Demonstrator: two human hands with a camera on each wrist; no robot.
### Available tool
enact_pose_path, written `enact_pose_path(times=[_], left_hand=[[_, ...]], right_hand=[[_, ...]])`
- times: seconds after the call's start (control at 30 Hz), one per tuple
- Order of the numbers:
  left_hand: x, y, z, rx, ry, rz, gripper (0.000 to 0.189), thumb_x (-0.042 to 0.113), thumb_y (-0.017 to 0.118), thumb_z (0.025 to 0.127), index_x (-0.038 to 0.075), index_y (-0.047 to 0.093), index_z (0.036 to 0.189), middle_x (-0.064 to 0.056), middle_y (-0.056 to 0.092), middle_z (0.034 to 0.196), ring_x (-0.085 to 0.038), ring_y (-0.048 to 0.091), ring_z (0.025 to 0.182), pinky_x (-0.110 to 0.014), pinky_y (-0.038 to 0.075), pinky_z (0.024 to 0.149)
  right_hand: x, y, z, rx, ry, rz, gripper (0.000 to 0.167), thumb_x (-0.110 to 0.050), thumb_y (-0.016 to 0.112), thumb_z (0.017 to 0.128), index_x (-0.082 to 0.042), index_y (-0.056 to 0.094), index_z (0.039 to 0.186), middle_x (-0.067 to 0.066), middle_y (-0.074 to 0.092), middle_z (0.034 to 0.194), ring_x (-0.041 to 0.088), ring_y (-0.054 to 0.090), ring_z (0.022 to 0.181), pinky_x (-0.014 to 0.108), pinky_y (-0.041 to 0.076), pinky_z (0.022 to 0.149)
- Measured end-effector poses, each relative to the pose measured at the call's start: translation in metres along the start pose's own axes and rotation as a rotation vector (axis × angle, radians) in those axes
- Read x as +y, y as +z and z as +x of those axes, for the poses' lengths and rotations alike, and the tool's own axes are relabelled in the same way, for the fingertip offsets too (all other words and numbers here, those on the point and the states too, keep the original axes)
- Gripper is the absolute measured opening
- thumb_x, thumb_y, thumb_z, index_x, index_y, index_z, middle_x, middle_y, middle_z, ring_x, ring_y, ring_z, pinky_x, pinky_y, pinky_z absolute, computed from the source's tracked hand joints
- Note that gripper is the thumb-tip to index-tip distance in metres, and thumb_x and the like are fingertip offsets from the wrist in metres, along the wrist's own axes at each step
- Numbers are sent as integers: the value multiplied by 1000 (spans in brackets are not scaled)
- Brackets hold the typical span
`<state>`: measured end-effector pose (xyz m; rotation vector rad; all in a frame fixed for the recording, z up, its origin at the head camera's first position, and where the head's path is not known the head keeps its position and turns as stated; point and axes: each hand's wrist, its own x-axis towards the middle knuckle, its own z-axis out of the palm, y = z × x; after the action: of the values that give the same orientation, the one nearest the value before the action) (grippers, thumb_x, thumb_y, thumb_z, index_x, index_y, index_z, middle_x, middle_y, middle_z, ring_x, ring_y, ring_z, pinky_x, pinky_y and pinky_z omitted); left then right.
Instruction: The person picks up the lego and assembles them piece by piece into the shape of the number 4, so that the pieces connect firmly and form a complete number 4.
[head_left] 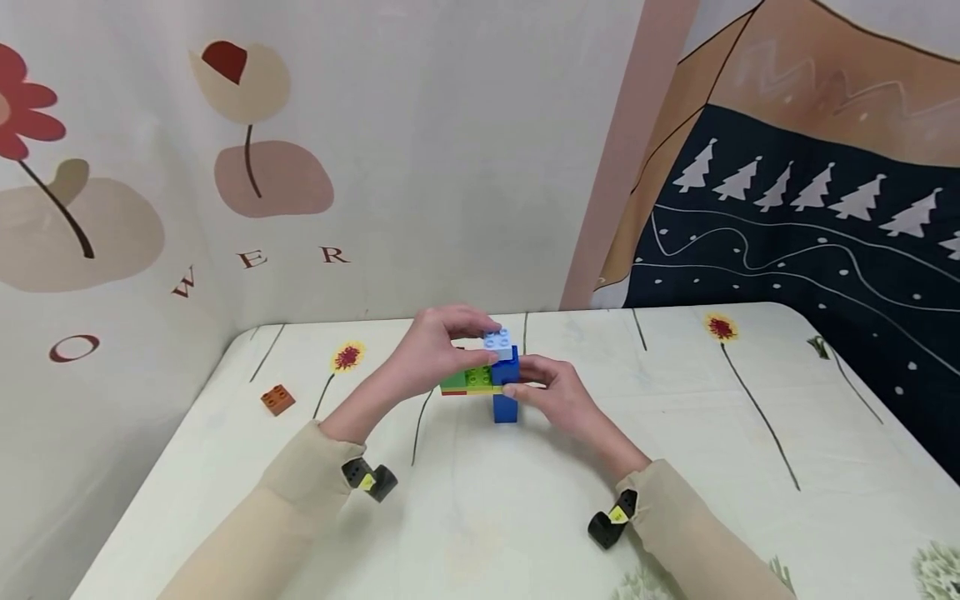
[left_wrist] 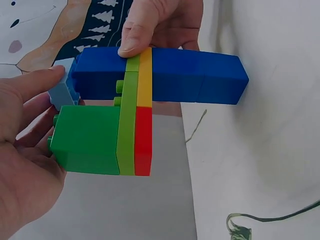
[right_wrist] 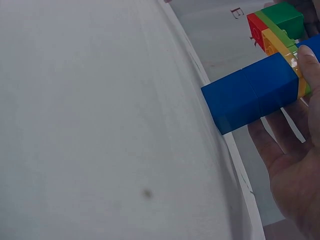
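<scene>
Thumb and fingers of my left hand (head_left: 438, 350) pinch a light blue toy brick (head_left: 497, 343) at the top of a toy-brick build. That brick looks slightly tilted against the studded end of the upper blue brick (left_wrist: 102, 75). My right hand (head_left: 561, 398) grips the build from the right, its thumb near the thin plates. Those plates are lime (left_wrist: 127, 135), yellow (left_wrist: 144, 80) and red (left_wrist: 143, 145). Below them extend blue bricks (right_wrist: 252, 95). A green brick (left_wrist: 85, 140) sits on the lime plate, beside the upper blue brick. Whether the build touches the table cannot be told.
An orange-brown brick (head_left: 277, 400) lies alone at the left of the table (head_left: 450, 517), which has a white cloth with printed flowers. Behind the table hangs a printed curtain (head_left: 450, 150). A dark printed cloth (head_left: 750, 242) is at the right.
</scene>
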<state>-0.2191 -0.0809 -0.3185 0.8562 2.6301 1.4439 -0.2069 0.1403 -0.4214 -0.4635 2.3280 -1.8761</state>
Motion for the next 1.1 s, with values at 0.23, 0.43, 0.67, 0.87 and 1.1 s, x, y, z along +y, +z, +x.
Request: enact_pose_path(times=[0.23, 0.43, 0.67, 0.87, 1.1], left_hand=[[-1, 3, 2, -10, -4, 8, 34, 9, 84, 86, 6, 76, 119, -7, 69, 120, -22, 71, 105, -42, 57, 94], [-2, 3, -1, -16, -56, 1, 37, 12, 85, 86, 9, 76, 122, -6, 72, 119, -23, 71, 107, -38, 58, 91], [-4, 1, -4, -31, -38, -26, 33, 13, 79, 92, 9, 76, 124, -7, 71, 125, -25, 70, 110, -38, 58, 91], [-4, 0, -3, -35, -48, -36, 32, 12, 81, 90, 10, 77, 121, -6, 71, 124, -23, 70, 106, -35, 59, 88], [-3, 2, -1, -43, -67, -45, 31, 11, 82, 89, 11, 78, 119, -5, 72, 121, -19, 70, 101, -34, 60, 84]], right_hand=[[0, 1, 0, 5, -3, -5, 42, -16, 74, 97, -4, 65, 136, 12, 71, 124, 30, 65, 119, 44, 55, 98], [0, 2, 1, 3, -3, -8, 41, -17, 74, 97, -4, 65, 135, 13, 71, 124, 30, 65, 120, 45, 55, 98], [0, 1, 1, -1, -5, -6, 42, -15, 74, 97, -2, 64, 136, 15, 71, 124, 32, 65, 120, 46, 54, 99], [-1, 1, 0, 4, 6, -12, 43, -16, 74, 97, -3, 64, 136, 15, 71, 124, 31, 65, 121, 46, 54, 99], [-1, 1, 0, 3, 1, -14, 43, -15, 74, 96, -3, 65, 136, 14, 71, 124, 30, 65, 121, 47, 54, 99]])
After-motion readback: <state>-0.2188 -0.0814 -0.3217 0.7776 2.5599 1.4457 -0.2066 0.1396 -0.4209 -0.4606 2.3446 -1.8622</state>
